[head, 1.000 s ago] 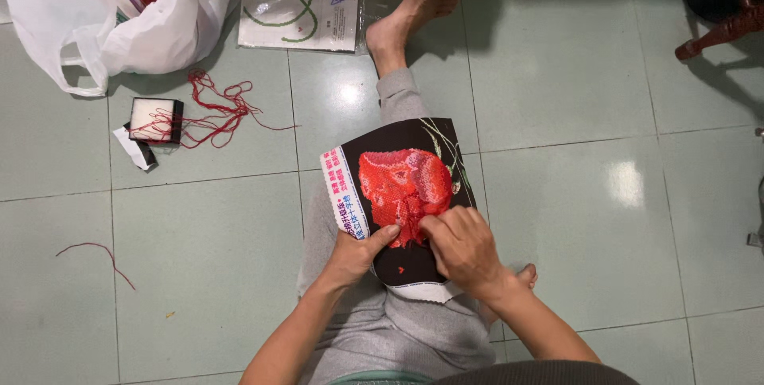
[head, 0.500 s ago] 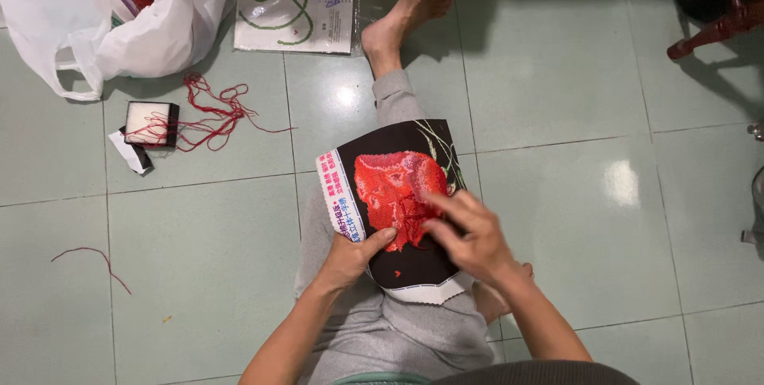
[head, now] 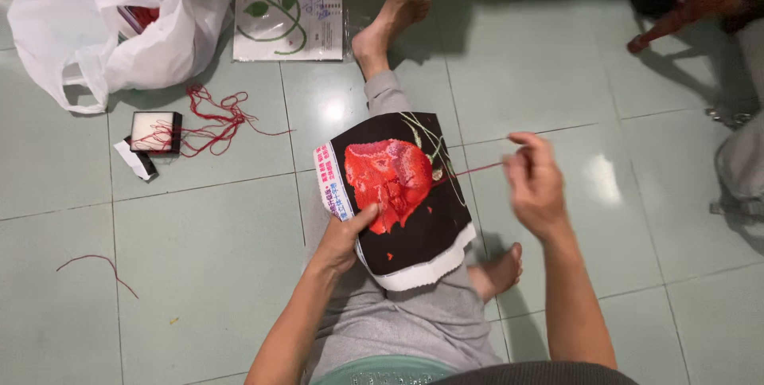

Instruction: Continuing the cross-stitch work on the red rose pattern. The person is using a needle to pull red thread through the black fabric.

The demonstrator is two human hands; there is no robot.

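Fingers of the right hand [head: 535,186] are pinched shut on a red thread [head: 469,171], which runs taut from that pinch left to the red stitched flower on the black embroidery cloth [head: 398,194]; whether a needle sits in the pinch I cannot tell, it is too small to see. Across the cloth, the left hand [head: 344,238] is closed on its near left edge, thumb on top and fingers hidden beneath, pressing it against the grey-trousered leg.

Risks, as I judge them: with the thread this tight, a harder pull could pucker the fabric or snap the strand, and if the left grip slackens, the cloth (it only rests on the thigh) could slide toward the right hand. A long strand may also knot on itself.

Far left on the green tiled floor [head: 199,273] lie a loose tangle of red thread [head: 215,118] beside a small black box [head: 155,132], a white plastic bag [head: 111,27], and a packaged pattern sheet [head: 288,25].
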